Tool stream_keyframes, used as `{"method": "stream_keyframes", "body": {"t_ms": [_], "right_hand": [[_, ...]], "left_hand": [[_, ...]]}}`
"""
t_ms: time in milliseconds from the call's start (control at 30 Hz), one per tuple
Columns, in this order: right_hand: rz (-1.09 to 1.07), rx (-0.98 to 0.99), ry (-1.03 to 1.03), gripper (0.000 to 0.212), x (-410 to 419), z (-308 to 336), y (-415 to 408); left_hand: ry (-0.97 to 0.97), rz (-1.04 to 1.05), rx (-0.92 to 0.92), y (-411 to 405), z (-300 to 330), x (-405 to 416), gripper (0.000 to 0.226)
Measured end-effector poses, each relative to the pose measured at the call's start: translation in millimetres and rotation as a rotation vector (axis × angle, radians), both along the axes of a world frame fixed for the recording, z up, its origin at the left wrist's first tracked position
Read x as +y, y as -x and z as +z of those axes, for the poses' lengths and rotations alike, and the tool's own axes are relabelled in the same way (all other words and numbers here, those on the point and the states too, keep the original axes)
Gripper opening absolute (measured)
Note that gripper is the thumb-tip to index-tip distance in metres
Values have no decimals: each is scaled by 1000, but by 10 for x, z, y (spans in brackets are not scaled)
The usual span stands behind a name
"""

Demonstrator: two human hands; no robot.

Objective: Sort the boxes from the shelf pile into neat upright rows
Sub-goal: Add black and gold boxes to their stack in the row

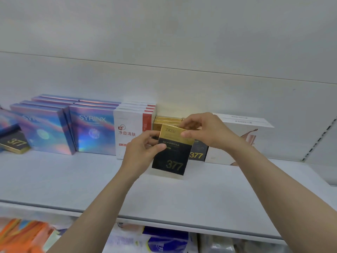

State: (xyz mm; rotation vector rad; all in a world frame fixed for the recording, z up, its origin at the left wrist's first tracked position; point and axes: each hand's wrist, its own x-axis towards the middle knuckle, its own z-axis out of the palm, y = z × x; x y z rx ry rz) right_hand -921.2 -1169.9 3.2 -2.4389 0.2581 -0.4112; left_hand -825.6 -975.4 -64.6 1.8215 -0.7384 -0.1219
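A: Item in hand?
B: One black-and-gold ZKZU "377" box, upright, slightly tilted, at the front of the shelf. Its lower edge looked to be at or just above the shelf surface; I could not tell which.

A: Grip, both sides?
B: Left hand pinched the box's left edge, thumb on the front face. Right hand pinched the gold top corner, fingers curled over it. Two holds at opposite corners, probably to keep the face square while it was lined up.

A: Destination?
B: Judged to be the row of matching 377 boxes just behind it, standing between the white boxes with red spines and the large white box.

A: Other stock?
B: Holographic SYRINX boxes in upright rows at left. One more 377 box lying flat at far left, apparently unsorted. Mixed packages on the lower shelf, blurred.

A: Progress?
B: Well along, by my estimate; most rows already stood neat.

A: Risk?
B: Pushing in at a tilt might knock the row behind.
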Motion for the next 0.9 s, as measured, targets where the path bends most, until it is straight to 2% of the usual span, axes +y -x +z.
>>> {"method": "stream_keyframes", "body": {"t_ms": [100, 200, 300, 467, 700, 900], "right_hand": [[-70, -29, -136, 20, -46, -54, -65], [-143, -47, -89, 19, -32, -131, -167], [-189, -35, 0, 17, 69, -174, -262], [-237, -13, 229, 24, 253, -234, -433], [-327, -77, 351, 28, 374, -458, -498], [-371, -81, 388, 50, 467, -612, -537]], "left_hand": [[-10, 148, -187, -127, -15, 104, 38], [-65, 274, -549, -385, -29, 208, 49], [-117, 316, -721, -639, -26, 241, 58], [-238, 266, -807, -936, -38, 218, 68], [-191, 241, -846, -989, -84, 209, 69], [-191, 231, -862, -1043, -143, 210, 68]]}}
